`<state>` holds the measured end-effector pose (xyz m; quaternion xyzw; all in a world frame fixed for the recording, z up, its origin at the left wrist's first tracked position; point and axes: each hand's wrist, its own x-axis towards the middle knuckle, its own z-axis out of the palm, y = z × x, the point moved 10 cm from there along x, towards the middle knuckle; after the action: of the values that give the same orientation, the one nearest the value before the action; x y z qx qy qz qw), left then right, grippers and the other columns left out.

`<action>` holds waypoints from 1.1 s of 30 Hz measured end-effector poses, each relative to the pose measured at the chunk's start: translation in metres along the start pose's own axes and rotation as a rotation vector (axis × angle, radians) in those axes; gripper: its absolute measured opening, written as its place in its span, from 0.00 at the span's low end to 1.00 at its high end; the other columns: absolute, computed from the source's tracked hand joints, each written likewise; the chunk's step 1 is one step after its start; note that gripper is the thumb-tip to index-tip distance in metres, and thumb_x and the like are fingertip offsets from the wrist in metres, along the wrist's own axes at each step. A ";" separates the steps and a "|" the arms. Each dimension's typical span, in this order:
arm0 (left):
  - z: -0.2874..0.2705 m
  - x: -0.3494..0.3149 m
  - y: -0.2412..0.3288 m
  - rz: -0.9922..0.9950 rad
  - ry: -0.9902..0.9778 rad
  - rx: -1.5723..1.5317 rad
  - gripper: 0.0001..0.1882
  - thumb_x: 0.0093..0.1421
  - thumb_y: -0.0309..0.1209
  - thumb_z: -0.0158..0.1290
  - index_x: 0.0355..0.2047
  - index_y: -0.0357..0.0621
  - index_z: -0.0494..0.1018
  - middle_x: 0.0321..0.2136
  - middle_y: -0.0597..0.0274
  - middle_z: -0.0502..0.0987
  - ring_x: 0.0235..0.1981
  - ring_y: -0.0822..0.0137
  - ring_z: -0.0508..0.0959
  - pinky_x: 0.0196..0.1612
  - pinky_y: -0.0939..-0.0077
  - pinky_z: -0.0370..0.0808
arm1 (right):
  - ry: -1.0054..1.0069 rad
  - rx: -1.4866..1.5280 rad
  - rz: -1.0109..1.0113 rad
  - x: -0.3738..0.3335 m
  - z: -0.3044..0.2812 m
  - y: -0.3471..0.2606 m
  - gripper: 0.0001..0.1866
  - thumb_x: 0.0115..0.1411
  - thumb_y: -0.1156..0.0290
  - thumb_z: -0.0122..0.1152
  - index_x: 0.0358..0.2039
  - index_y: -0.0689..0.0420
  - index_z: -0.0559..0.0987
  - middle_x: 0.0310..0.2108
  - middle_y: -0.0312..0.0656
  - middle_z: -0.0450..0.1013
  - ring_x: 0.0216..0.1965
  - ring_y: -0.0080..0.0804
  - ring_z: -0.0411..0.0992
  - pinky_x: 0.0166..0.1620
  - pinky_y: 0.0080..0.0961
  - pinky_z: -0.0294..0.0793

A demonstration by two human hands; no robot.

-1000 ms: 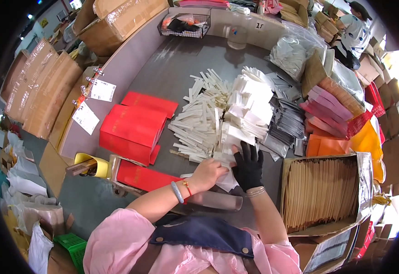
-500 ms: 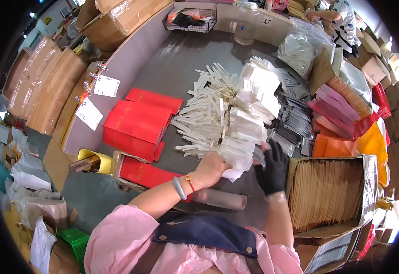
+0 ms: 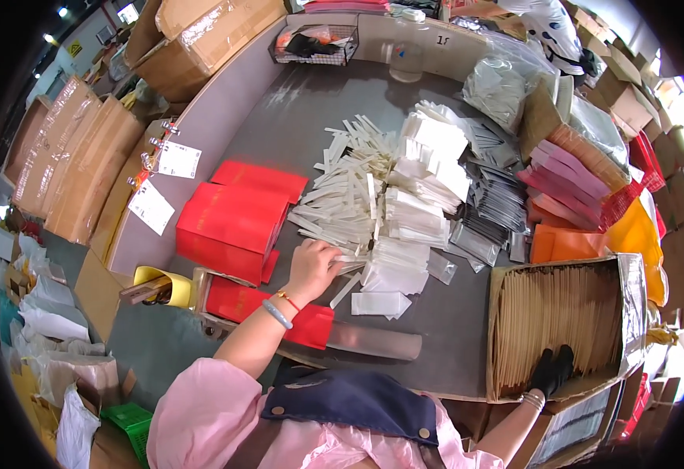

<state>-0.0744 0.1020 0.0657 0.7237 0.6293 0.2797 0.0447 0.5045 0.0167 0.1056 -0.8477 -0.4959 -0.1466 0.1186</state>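
Note:
My bare left hand [image 3: 314, 270] pinches the end of a white paper strip [image 3: 348, 259], beside a loose heap of white strips [image 3: 342, 195]. Right of that heap, white folded paper slips [image 3: 436, 144] lie in overlapping stacks. One small white slip stack [image 3: 379, 303] sits apart at their near end. My right hand [image 3: 551, 371], in a black glove, reaches over the near edge of a carton [image 3: 631, 313] and touches the tightly packed tan paper pieces [image 3: 553, 313] in it. Its fingers look spread, partly lost against the dark glove. Red printed paper sleeves [image 3: 228, 219] lie at the left.
Small clear plastic packets [image 3: 494, 199] overlap right of the white slips. Orange envelopes [image 3: 557, 248] and a pink stack [image 3: 565, 176] lie beyond the carton. A yellow cup [image 3: 171, 287] stands at the left, a plastic jug [image 3: 407, 55] and wire basket [image 3: 314, 48] at the back.
My right hand has moved from the slips down and right to the tan pieces in the carton. My left hand has shifted left onto a strip. A small slip stack now lies apart.

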 end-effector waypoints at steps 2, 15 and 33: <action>0.009 0.004 -0.003 -0.012 -0.013 0.026 0.06 0.48 0.31 0.64 0.27 0.49 0.79 0.28 0.65 0.77 0.36 0.58 0.75 0.38 0.62 0.71 | -0.097 -0.026 0.022 0.006 0.007 0.004 0.20 0.59 0.66 0.60 0.49 0.64 0.77 0.50 0.53 0.73 0.52 0.51 0.70 0.57 0.43 0.67; -0.038 -0.033 0.012 -0.222 -0.064 -0.347 0.05 0.50 0.23 0.64 0.27 0.40 0.79 0.24 0.57 0.77 0.24 0.67 0.80 0.27 0.77 0.75 | -0.133 0.059 0.040 0.013 0.019 0.005 0.13 0.63 0.70 0.54 0.44 0.65 0.77 0.42 0.53 0.75 0.46 0.52 0.72 0.51 0.41 0.71; 0.050 -0.040 0.052 -0.144 -0.415 -0.301 0.11 0.46 0.31 0.64 0.28 0.45 0.74 0.23 0.56 0.76 0.28 0.54 0.78 0.33 0.59 0.74 | -0.242 0.832 -0.210 -0.063 0.012 -0.144 0.05 0.67 0.75 0.51 0.40 0.61 0.75 0.31 0.39 0.70 0.35 0.28 0.68 0.41 0.24 0.69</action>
<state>-0.0077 0.0681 0.0312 0.7040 0.6079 0.2120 0.2998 0.3509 0.0386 0.0794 -0.6841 -0.6062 0.1542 0.3751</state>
